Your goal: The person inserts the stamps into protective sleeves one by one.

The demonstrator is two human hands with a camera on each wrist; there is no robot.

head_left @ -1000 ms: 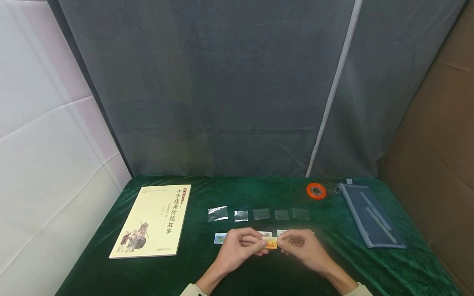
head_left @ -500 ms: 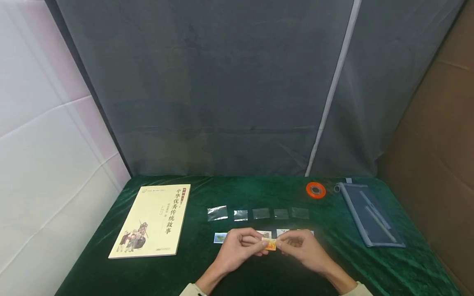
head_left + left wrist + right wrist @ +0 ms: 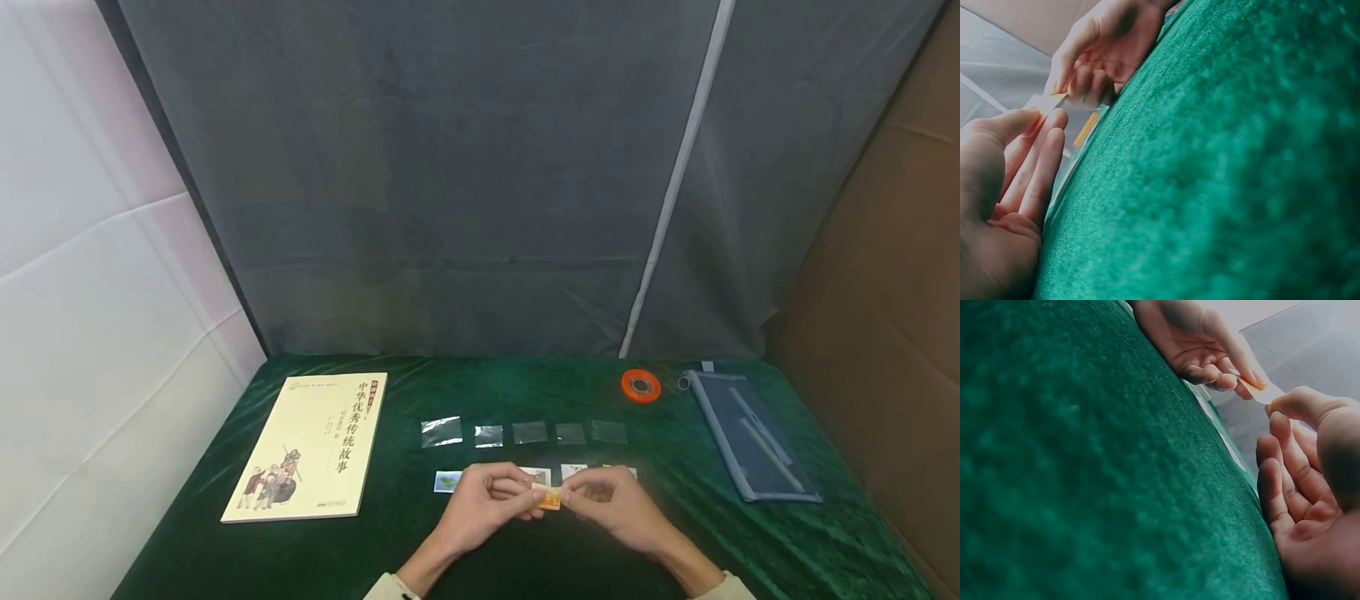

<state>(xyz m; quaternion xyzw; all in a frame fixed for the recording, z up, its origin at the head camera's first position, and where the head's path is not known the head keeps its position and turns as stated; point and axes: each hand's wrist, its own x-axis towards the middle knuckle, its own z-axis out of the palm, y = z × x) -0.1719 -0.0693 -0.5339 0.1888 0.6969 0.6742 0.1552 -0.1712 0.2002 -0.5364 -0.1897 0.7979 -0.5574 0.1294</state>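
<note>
Though small, orange piece (image 3: 551, 500) between grips (image 3: 484, 508) (image 3: 617, 508)

Cream book (image 3: 311, 446): large vertical title "中华优秀传统故事"; smaller cover lines too tiny to read.

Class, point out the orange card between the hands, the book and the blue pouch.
Orange card (image 3: 551, 499), head view: its uncovered face.
Book (image 3: 309, 450), head view: middle of the cover.
Blue pouch (image 3: 745, 457), head view: bare part of its face.
</note>
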